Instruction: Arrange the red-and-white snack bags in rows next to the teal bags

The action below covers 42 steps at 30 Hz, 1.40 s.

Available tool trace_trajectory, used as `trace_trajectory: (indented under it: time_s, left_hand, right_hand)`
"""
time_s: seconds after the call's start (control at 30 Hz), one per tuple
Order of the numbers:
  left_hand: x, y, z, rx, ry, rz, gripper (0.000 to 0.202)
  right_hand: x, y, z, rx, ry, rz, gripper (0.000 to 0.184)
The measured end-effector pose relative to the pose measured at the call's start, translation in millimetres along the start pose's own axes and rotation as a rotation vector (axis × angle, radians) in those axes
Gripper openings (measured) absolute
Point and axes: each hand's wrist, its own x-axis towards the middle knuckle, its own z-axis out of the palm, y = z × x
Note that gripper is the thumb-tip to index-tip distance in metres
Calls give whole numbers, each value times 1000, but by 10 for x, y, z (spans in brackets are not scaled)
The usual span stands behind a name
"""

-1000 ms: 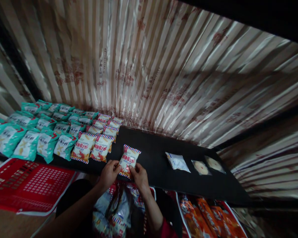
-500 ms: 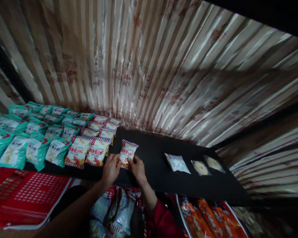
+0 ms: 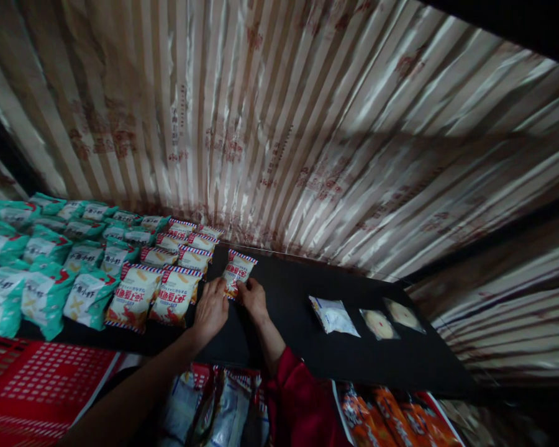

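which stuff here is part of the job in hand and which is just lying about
Likely in the job:
- striped bag, between left hand and right hand
- matching bags
- shelf

Seemingly just lying about:
- teal bags
- white packet
- round packs
- orange bags
- red basket

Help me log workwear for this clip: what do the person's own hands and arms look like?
The left hand and right hand are ungloved. A loose, dark red sleeve covers part of the right forearm; the visible left forearm is uncovered.
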Motion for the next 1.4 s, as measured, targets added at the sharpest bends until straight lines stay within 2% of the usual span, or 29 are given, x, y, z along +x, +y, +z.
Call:
trace_trajectory:
  time_s: [0.37, 0.57, 0.9, 1.23, 1.4]
  left_hand:
    - [347, -8, 101, 19, -49, -42, 43]
    - [499, -54, 168, 31, -27, -29, 45]
    - [639, -110, 191, 58, -54, -51, 46]
    - [747, -35, 166, 78, -89, -110, 45]
    - [764, 29, 153, 91, -94, -100, 45]
  right_hand:
    - [436, -106, 70, -18, 49, 3, 29]
    - [608, -163, 110, -17, 60, -5, 24]
    - [782, -221, 214, -20, 29, -13, 26]
    - [917, -194, 284, -24, 46, -11, 29]
    - [977, -135, 256, -21, 52, -27, 26]
